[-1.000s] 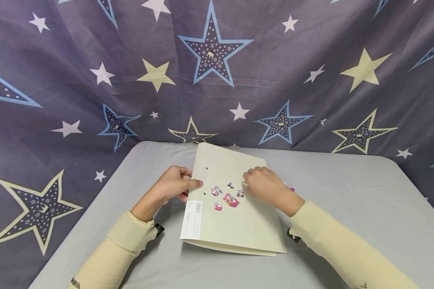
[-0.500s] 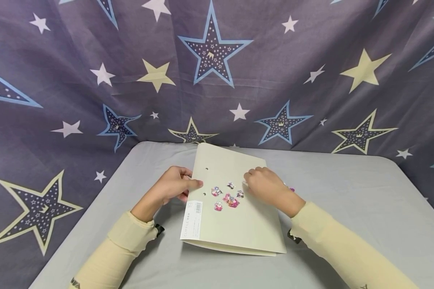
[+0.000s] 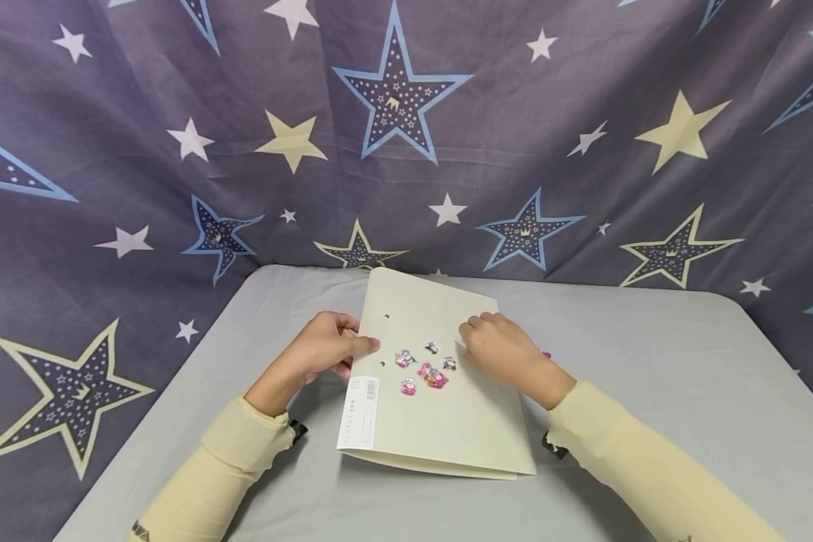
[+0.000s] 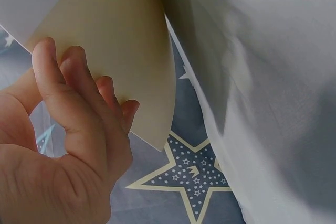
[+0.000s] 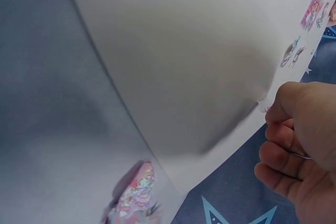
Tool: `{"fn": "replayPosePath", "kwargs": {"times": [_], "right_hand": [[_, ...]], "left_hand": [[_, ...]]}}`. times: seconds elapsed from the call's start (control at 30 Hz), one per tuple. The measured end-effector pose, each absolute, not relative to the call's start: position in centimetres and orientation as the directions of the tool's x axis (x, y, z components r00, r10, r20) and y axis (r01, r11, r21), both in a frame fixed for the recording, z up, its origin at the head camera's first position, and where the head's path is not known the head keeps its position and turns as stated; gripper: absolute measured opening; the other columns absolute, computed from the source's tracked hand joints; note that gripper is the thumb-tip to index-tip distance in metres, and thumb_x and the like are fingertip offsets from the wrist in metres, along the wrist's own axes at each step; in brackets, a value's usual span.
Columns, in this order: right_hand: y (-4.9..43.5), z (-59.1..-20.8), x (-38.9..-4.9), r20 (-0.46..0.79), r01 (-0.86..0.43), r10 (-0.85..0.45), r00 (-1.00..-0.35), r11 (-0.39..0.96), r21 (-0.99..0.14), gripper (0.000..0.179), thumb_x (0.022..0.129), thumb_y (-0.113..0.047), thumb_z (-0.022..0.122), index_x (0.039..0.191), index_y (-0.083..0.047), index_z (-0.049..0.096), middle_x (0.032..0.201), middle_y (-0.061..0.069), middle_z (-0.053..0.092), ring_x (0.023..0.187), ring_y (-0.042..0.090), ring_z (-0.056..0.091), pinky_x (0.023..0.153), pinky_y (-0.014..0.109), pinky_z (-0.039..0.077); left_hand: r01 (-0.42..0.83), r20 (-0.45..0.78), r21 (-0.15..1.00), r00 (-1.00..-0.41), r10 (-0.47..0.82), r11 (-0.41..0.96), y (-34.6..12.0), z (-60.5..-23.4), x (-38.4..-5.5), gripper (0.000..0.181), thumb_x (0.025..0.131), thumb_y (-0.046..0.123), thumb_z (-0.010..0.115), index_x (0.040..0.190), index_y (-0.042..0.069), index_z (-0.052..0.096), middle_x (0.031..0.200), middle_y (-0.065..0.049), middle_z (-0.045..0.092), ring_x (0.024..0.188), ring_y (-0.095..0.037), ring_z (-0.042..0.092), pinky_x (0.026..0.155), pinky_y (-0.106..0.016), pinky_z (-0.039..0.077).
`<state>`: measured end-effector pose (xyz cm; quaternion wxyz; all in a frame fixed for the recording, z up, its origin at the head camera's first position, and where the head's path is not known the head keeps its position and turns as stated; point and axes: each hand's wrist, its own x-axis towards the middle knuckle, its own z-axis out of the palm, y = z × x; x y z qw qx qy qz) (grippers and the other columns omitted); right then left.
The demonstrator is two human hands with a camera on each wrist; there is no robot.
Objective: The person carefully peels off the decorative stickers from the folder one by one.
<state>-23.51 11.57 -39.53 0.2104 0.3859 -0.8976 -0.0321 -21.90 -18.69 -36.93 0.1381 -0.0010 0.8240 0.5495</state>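
Observation:
A cream clip file folder (image 3: 447, 429) lies at a slant on the bed-like grey surface, its near edge gaping a little. Its left edge is gripped by my left hand (image 3: 325, 342), thumb on the cover; in the left wrist view the fingers (image 4: 79, 77) lie against the underside. Several small colourful cartoon stickers (image 3: 433, 376) are on the cover. Over the cover's right part, my right hand (image 3: 497, 346) pinches a small, mostly hidden sticker (image 5: 263, 106) between thumb and forefinger, close to or touching the folder; contact cannot be told.
A shiny pink sticker piece (image 5: 137, 195) lies beside the folder's right edge, mostly hidden behind my right wrist in the head view. A white label (image 3: 360, 414) runs along the folder's lower left. Star-printed cloth (image 3: 406, 188) hangs behind the grey surface (image 3: 650, 354).
My right hand has shifted very slightly to the right, with the sticker still pinched. The left hand and the folder have stayed in place.

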Motion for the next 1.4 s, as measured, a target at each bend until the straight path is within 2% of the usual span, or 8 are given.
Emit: {"fn": "replayPosePath", "kwargs": {"times": [0.3, 0.63, 1.2, 1.4], "right_hand": [[12.1, -39.9, -23.5, 0.391, -0.673, -0.7, -0.598, 0.703, 0.23, 0.013, 0.084, -0.006, 0.077, 0.087, 0.0, 0.066, 0.082, 0.01, 0.066, 0.071, 0.027, 0.06, 0.066, 0.039, 0.054], [13.9, -39.4, -23.3, 0.307, -0.607, -0.652, -0.693, 0.758, 0.238, 0.011, 0.089, -0.003, 0.073, 0.087, 0.003, 0.064, 0.082, 0.013, 0.065, 0.074, 0.028, 0.06, 0.073, 0.042, 0.055], [17.3, -39.4, -23.2, 0.21, -0.525, -0.578, -0.789, 0.811, 0.258, 0.005, 0.085, 0.009, 0.062, 0.086, 0.004, 0.064, 0.078, 0.015, 0.062, 0.072, 0.032, 0.061, 0.069, 0.046, 0.055], [18.1, -39.5, -23.2, 0.182, -0.478, -0.522, -0.833, 0.846, 0.237, 0.008, 0.086, 0.0, 0.072, 0.085, 0.003, 0.064, 0.078, 0.014, 0.062, 0.074, 0.032, 0.062, 0.071, 0.046, 0.055]], "left_hand": [[-0.15, -0.226, 0.906, -0.962, 0.151, 0.397, -18.7, -37.1, -22.0, 0.034, 0.087, 0.014, 0.08, 0.11, -0.005, 0.065, 0.078, -0.009, 0.065, 0.055, -0.015, 0.061, 0.045, -0.027, 0.055], [-0.145, -0.223, 0.9, -0.963, 0.15, 0.411, -18.8, -37.2, -22.1, 0.035, 0.087, 0.016, 0.08, 0.11, -0.005, 0.064, 0.079, -0.008, 0.063, 0.057, -0.016, 0.063, 0.045, -0.028, 0.056], [-0.148, -0.229, 0.899, -0.961, 0.154, 0.413, -18.9, -37.2, -22.1, 0.036, 0.087, 0.016, 0.079, 0.112, -0.005, 0.064, 0.08, -0.009, 0.065, 0.057, -0.016, 0.064, 0.046, -0.028, 0.056], [-0.14, -0.222, 0.902, -0.961, 0.163, 0.408, -18.9, -37.3, -22.1, 0.035, 0.088, 0.016, 0.079, 0.112, -0.005, 0.064, 0.08, -0.01, 0.066, 0.056, -0.016, 0.064, 0.045, -0.028, 0.056]]}}
